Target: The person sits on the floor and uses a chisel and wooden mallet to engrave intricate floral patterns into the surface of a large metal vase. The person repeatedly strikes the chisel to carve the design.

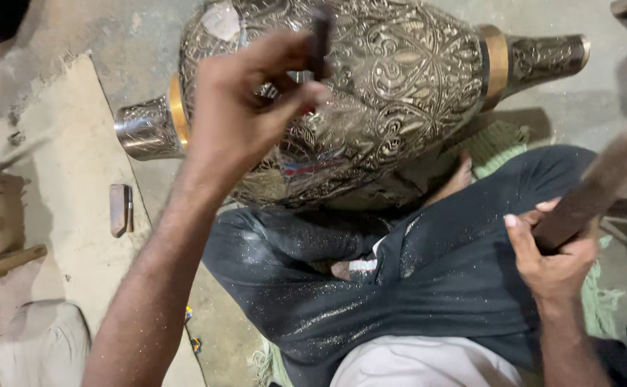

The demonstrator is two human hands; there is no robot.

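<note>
The left hand is pinching a thin dark chisel against the big metal vase lying on the floor. The right hand is gripping a wooden mallet. The vase looks heavy, hard and slippery.

Metal-craft workshop: engraved brass vase, tools on dusty concrete floor.
</note>
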